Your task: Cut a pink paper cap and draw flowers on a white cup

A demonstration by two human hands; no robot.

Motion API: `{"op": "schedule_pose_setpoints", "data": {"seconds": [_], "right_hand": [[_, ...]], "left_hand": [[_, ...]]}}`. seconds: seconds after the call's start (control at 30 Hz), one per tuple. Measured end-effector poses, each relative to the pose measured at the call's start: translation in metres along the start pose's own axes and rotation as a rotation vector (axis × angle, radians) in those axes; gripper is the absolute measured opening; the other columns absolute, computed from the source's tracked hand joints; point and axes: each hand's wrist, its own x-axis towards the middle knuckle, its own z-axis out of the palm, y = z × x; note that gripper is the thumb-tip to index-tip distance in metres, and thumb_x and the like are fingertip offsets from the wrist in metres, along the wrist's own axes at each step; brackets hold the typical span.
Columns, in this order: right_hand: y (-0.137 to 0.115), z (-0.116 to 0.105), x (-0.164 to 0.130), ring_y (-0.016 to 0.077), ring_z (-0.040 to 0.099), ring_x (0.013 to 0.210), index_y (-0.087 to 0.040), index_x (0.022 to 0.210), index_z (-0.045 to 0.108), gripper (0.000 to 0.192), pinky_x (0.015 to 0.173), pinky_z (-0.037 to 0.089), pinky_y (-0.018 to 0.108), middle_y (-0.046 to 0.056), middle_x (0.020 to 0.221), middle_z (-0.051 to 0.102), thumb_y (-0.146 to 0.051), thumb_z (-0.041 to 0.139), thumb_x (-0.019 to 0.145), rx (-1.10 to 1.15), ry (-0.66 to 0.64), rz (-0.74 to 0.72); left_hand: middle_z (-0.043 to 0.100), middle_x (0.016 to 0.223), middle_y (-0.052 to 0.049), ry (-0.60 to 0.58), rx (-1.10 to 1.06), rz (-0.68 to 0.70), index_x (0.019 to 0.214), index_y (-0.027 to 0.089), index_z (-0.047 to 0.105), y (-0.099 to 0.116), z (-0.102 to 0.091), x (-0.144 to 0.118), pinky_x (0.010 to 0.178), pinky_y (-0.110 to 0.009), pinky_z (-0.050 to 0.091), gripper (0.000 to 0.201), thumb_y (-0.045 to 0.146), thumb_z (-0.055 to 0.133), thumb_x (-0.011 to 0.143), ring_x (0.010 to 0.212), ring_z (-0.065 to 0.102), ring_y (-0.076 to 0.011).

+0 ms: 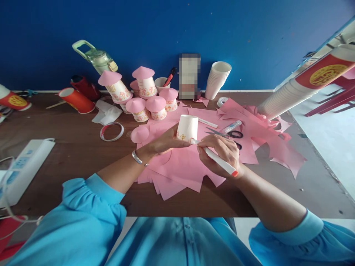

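My left hand [165,142] holds a white paper cup [188,127] upside down on a pile of pink paper sheets [180,170]. The cup has small yellow drawings near its rim. My right hand [219,151] grips a white marker with an orange end [219,159], its tip touching the cup's lower side. A silver bracelet [137,158] sits on my left wrist.
Several finished cups with pink cone roofs [144,96] stand behind. Scissors [230,133], a glue tube [231,126], a tape ring [111,131], a pink paper cone [139,134], stacked white cups [217,79], a water bottle [97,59] and a power strip [22,168] lie around.
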Motion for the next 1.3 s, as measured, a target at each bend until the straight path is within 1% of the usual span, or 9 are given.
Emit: {"op": "schedule_pose_setpoints", "data": {"seconds": [0.13,0.33,0.47,0.7,0.9,1.07,1.3], "right_hand": [[0.0002,-0.0019,0.0016,0.0126,0.069,0.06,-0.025,0.098,0.058,0.021,0.054,0.055,0.025,-0.003,0.074,0.071,-0.005,0.064,0.093,-0.01,-0.003,-0.003],[-0.0006,0.0014,-0.0002,0.0137,0.071,0.063,-0.024,0.099,0.058,0.024,0.056,0.056,0.026,-0.002,0.077,0.072,-0.002,0.063,0.091,0.038,-0.025,-0.003],[0.0,0.0031,-0.0016,0.0137,0.07,0.063,-0.024,0.1,0.058,0.024,0.054,0.055,0.026,-0.002,0.077,0.072,-0.002,0.063,0.091,0.035,-0.033,0.004],[-0.0003,0.0035,-0.0014,0.0136,0.072,0.066,-0.025,0.101,0.058,0.025,0.057,0.057,0.026,-0.002,0.08,0.074,-0.002,0.064,0.092,0.057,-0.035,0.002],[-0.0001,0.0029,-0.0009,0.0145,0.074,0.068,-0.024,0.102,0.061,0.021,0.059,0.059,0.027,-0.001,0.082,0.076,-0.005,0.065,0.094,0.075,-0.038,0.007],[0.0013,0.0023,-0.0016,0.0148,0.075,0.068,-0.024,0.102,0.061,0.019,0.06,0.06,0.027,0.0,0.083,0.076,-0.007,0.065,0.095,0.056,-0.038,0.017],[0.0005,0.0001,0.0018,0.0144,0.073,0.064,-0.024,0.098,0.062,0.022,0.056,0.057,0.026,-0.002,0.078,0.074,-0.004,0.065,0.091,0.013,-0.019,0.02]], "left_hand": [[0.064,0.103,-0.003,-0.005,-0.015,0.007,0.111,0.022,0.061,0.0021,0.0025,0.0002,0.086,-0.037,0.048,0.048,0.041,0.09,0.079,0.098,0.058,-0.0211],[0.063,0.101,-0.003,0.032,0.023,-0.004,0.108,0.021,0.06,0.007,0.0039,-0.0012,0.082,-0.036,0.047,0.05,0.042,0.092,0.076,0.094,0.058,-0.0205],[0.064,0.102,-0.003,0.03,0.03,-0.02,0.109,0.021,0.061,0.0087,0.0038,-0.0022,0.085,-0.038,0.048,0.052,0.045,0.092,0.075,0.097,0.059,-0.0222],[0.066,0.103,-0.004,0.023,0.054,-0.019,0.111,0.021,0.061,0.0063,0.0033,-0.0002,0.086,-0.039,0.049,0.055,0.047,0.093,0.075,0.098,0.06,-0.0232],[0.066,0.1,-0.004,0.032,0.068,-0.04,0.109,0.02,0.063,0.0059,0.0034,-0.0003,0.084,-0.039,0.049,0.054,0.05,0.093,0.074,0.097,0.06,-0.0234],[0.068,0.105,-0.006,0.02,0.087,-0.024,0.115,0.02,0.066,0.0042,0.0027,-0.0001,0.087,-0.04,0.051,0.057,0.054,0.091,0.076,0.099,0.061,-0.0242],[0.066,0.103,-0.002,0.022,0.062,-0.008,0.111,0.023,0.061,0.0025,0.0007,0.0002,0.086,-0.038,0.05,0.052,0.044,0.093,0.076,0.097,0.06,-0.0219]]}}
